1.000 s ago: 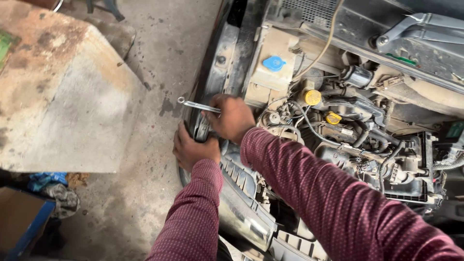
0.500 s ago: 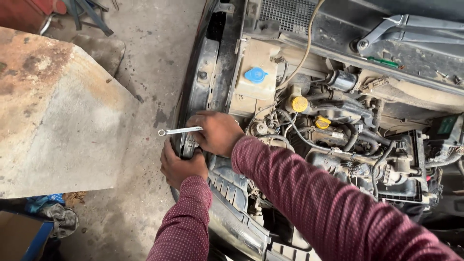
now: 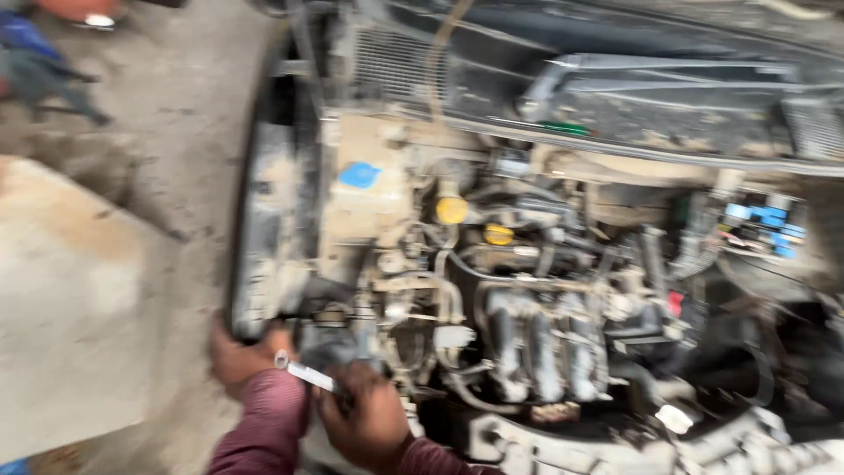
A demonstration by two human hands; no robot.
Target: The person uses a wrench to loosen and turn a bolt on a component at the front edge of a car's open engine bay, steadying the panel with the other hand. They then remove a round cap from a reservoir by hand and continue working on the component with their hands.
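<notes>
A: What is being held at the front of the engine bay?

B: A small metal wrench (image 3: 303, 373) is being gripped by the right hand (image 3: 367, 420), whose fingers are being kept curled tight around the shaft. The tool's ring end is being pointed toward ten o'clock, close to the left hand (image 3: 242, 361).

A: And the left hand?

B: It is being pressed against the dark part at the car's front edge (image 3: 264, 264); whether its fingers are being spread or closed cannot be told, since the picture is being smeared by motion.

A: How far is the work being judged to have come?

B: Only partly. The wrench is being kept at the fastener area, so the bolt is being judged as not yet freed or finished. No loosened part is being seen set aside.

A: What else is being shown?

B: At twelve o'clock of the hands, a blue cap (image 3: 359, 175) and two yellow caps (image 3: 452, 209) are being seen on the engine. At nine o'clock, a pale slab (image 3: 79, 308) is being seen on the floor.
</notes>
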